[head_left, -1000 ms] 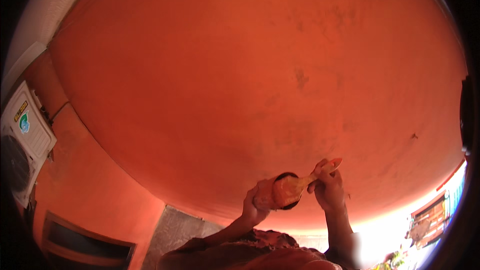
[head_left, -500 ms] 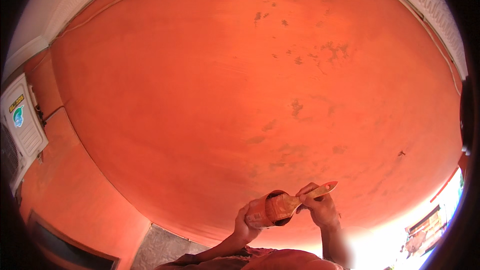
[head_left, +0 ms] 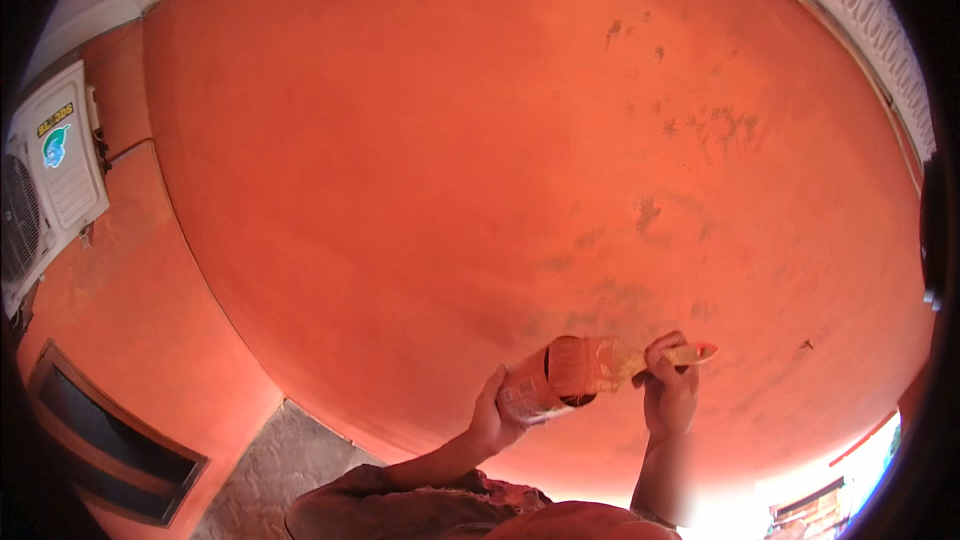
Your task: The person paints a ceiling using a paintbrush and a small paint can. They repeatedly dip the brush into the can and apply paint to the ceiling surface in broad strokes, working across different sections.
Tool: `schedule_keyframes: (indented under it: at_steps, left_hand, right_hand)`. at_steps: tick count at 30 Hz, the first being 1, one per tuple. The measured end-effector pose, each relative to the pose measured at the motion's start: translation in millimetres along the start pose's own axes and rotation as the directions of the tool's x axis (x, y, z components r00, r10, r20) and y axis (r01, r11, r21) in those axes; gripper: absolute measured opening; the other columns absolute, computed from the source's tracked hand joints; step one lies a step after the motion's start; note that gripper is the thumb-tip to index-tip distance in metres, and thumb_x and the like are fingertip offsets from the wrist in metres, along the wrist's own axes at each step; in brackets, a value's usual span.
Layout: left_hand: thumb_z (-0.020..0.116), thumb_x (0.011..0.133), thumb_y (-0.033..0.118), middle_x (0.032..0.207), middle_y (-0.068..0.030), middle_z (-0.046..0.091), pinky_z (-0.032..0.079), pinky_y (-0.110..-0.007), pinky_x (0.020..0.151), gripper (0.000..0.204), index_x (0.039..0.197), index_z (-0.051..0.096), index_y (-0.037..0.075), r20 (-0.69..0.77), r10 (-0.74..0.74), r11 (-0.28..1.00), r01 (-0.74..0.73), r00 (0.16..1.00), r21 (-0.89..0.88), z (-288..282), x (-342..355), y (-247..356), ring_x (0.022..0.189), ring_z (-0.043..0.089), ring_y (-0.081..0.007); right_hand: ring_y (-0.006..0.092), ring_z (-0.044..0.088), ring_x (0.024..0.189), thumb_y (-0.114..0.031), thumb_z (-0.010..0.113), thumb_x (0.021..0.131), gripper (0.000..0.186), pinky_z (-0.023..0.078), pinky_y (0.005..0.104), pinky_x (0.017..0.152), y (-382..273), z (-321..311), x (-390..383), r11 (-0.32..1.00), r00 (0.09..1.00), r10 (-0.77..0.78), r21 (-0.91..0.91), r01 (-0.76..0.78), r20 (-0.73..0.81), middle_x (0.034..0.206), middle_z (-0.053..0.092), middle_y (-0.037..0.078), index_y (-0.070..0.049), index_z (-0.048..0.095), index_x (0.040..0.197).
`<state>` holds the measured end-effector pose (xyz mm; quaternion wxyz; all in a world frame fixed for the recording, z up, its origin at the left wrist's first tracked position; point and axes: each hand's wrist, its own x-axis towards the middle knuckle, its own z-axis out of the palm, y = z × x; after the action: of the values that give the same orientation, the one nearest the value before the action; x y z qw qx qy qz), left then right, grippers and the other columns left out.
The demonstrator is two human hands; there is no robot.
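Note:
My left hand (head_left: pixel 492 420) is wrapped round the side of a paint container (head_left: pixel 530 392) with a pale label, orange-smeared and tilted with its mouth toward the right. Closed on the handle of a wide paintbrush (head_left: pixel 622 364) is my right hand (head_left: pixel 668 388). The brush lies nearly level, its orange-coated bristles across the container's mouth; whether they touch the rim I cannot tell. Behind both hands spreads a large orange wall (head_left: pixel 400 190), marked with dark patches (head_left: pixel 650 215) right of its middle.
On the left side wall hangs a white air-conditioner outdoor unit (head_left: pixel 75 190). Below it sits a dark-paned, wood-framed window (head_left: pixel 120 440). Grey flooring (head_left: pixel 275 475) shows at lower left. White moulding (head_left: pixel 880 25) runs along the top right, and bright daylight enters at lower right.
My view has shifted, so the wall patches now sit farther right. The brush has come nearly level and its bristles sit higher at the container's mouth. Both hands keep their hold.

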<state>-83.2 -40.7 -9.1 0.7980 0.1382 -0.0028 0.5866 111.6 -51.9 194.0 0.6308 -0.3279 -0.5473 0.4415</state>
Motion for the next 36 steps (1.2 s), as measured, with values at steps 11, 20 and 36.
schedule_keyframes:
  at_steps: [11,20,36]
  left_hand:
    - [0.036,0.106,0.059,0.131,-0.0063,0.065,0.051,-0.051,0.09,0.057,0.14,0.056,0.017,-0.015,0.055,0.998,-0.054,0.998,0.022,11.0,-11.0,18.5,0.119,0.061,-0.0283]
    - [0.034,0.103,0.066,0.137,-0.0054,0.059,0.052,-0.043,0.083,0.065,0.144,0.051,0.019,-0.134,0.071,0.994,-0.06,0.988,0.088,18.5,-8.7,28.3,0.117,0.059,-0.0249]
    - [0.036,0.103,0.064,0.129,-0.0069,0.063,0.052,-0.041,0.069,0.063,0.14,0.054,0.017,-0.15,0.049,0.994,-0.033,0.988,0.104,2.4,-6.5,18.1,0.106,0.064,-0.0247]
  right_hand:
    - [0.0098,0.058,0.079,0.006,0.07,0.086,0.009,0.045,0.0255,0.071,-41.7,37.7,10.2,0.832,0.929,-0.155,-0.463,0.306,0.337,0.085,0.06,0.002,-0.001,0.065,0.087]
    - [0.0095,0.058,0.08,0.01,0.068,0.082,0.011,0.042,0.025,0.07,-65.6,65.7,21.8,0.769,0.857,-0.157,-0.484,0.418,0.491,0.085,0.059,0.002,-0.001,0.065,0.084]
    - [0.0163,0.061,0.063,-0.002,0.076,0.085,0.011,0.045,0.0314,0.053,-30.3,65.8,24.4,0.387,0.719,-0.158,-0.628,0.676,0.677,0.07,0.061,0.003,-0.005,0.066,0.088]
